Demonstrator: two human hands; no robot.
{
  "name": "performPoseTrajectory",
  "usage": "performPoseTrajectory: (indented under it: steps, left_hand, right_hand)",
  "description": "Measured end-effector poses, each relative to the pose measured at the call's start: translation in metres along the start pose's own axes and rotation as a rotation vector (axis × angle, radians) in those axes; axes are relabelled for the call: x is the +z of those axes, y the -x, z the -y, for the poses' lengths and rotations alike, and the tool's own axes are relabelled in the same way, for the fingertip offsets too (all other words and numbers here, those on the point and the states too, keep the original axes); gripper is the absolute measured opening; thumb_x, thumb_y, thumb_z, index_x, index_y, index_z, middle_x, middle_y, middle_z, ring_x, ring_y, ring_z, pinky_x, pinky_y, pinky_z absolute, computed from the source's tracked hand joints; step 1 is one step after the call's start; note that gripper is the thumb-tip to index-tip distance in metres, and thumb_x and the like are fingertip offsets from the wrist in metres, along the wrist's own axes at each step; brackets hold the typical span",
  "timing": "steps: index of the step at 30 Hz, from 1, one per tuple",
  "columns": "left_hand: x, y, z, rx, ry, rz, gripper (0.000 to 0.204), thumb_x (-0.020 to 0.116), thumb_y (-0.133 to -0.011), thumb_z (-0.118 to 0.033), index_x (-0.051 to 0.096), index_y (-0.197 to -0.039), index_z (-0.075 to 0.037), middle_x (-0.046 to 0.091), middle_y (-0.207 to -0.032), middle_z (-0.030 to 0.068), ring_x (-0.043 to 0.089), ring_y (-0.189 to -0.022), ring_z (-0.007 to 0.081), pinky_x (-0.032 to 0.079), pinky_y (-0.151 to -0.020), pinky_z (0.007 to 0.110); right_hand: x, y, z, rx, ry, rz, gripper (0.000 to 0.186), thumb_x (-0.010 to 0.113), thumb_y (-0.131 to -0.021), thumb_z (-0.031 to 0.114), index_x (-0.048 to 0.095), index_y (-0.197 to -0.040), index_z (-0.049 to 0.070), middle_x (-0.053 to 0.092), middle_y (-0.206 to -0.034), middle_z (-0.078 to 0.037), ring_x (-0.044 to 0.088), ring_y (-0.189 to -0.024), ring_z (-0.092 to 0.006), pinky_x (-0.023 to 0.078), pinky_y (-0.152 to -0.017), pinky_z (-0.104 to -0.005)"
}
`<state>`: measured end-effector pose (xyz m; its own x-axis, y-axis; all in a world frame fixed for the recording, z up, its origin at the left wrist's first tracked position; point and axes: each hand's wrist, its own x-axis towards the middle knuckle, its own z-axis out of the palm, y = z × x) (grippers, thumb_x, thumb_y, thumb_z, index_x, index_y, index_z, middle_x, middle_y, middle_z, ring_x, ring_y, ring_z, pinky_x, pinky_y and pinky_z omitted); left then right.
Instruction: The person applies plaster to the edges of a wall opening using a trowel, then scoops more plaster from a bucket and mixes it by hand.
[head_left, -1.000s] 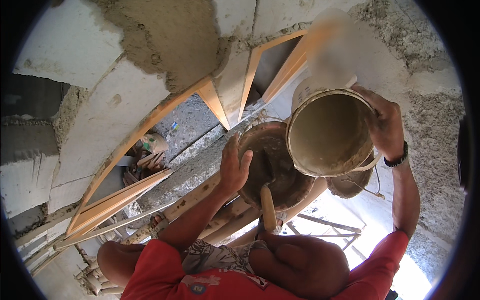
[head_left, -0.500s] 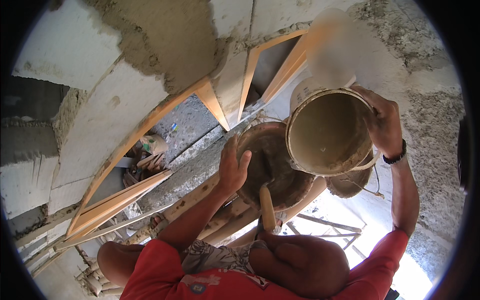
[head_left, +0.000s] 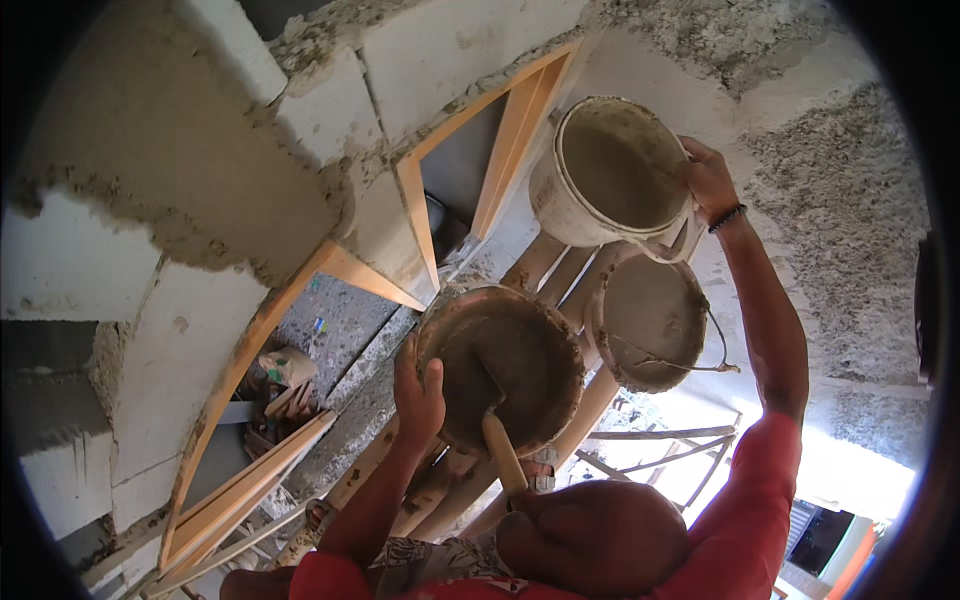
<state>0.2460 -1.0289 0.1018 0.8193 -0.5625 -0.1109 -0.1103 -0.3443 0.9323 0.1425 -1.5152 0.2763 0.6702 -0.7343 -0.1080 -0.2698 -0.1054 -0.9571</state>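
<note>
My right hand (head_left: 705, 180) grips the rim of a dirty white bucket (head_left: 550, 195) with grey wet mix inside, raised at upper right. My left hand (head_left: 420, 400) rests against the left rim of a round mortar pan (head_left: 540, 335), fingers extended and thumb apart. A trowel's wooden handle (head_left: 505, 450) leans out of the pan toward my knee; its blade sits in the dark mix. Right of the pan, below the raised bucket, stands another container of grey mix (head_left: 655, 315) with a wire handle.
Round poles (head_left: 595, 395) lie under the containers. Light blocks (head_left: 185, 370) with grey mortar (head_left: 170, 130) top orange wooden arched frames (head_left: 420, 180) at left. Below are rubble and a sack (head_left: 288, 365). A rough concrete surface (head_left: 830, 180) fills the right; scaffold poles (head_left: 660, 435) show lower down.
My right hand has moved the white bucket up and away from the pan, uncovering the container beneath it. My left hand stays at the pan's rim. The view has shifted.
</note>
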Motion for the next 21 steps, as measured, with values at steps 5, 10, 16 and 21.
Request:
performPoseTrajectory:
  steps: [5,10,16,21]
  left_hand:
    - [-0.004,0.003,-0.006,-0.078,0.130,0.010,0.057,0.047,-0.104,-0.027,0.035,-0.147,0.009,0.042,-0.147,0.0277,0.042,-0.138,0.0364,0.031,-0.115,0.042]
    - [-0.020,0.007,-0.020,-0.351,0.407,0.085,0.057,0.042,-0.107,-0.037,0.041,-0.145,0.004,0.051,-0.142,0.0177,0.047,-0.133,0.0264,0.035,-0.112,0.038]
    - [-0.067,0.005,0.008,-0.682,0.548,0.421,0.034,0.054,-0.101,-0.022,0.056,-0.126,0.000,0.067,-0.107,0.0098,0.067,-0.093,0.0179,0.055,-0.081,0.036]
    - [-0.074,-0.003,0.003,-0.679,0.536,0.508,0.028,0.067,-0.091,-0.015,0.057,-0.114,-0.001,0.063,-0.094,0.0057,0.068,-0.084,0.0197,0.061,-0.080,0.040]
  right_hand:
    - [-0.028,-0.037,-0.052,0.120,0.118,-0.339,0.046,0.054,-0.078,0.000,0.062,-0.124,-0.005,0.071,-0.099,-0.017,0.071,-0.077,-0.0232,0.061,-0.060,-0.0351]
    - [-0.052,-0.063,-0.093,0.212,0.064,-0.627,0.046,0.057,-0.079,0.007,0.062,-0.124,-0.004,0.071,-0.096,-0.019,0.072,-0.071,-0.0307,0.062,-0.049,-0.0419]
    - [-0.119,-0.092,-0.164,0.260,0.850,-0.369,0.048,0.081,-0.073,0.028,0.068,-0.113,0.005,0.072,-0.107,-0.016,0.071,-0.096,-0.0338,0.060,-0.077,-0.0457]
    - [-0.166,-0.078,-0.220,0.073,1.520,-0.074,0.055,0.093,-0.062,0.041,0.073,-0.103,0.011,0.072,-0.103,-0.012,0.068,-0.099,-0.0328,0.055,-0.085,-0.0433]
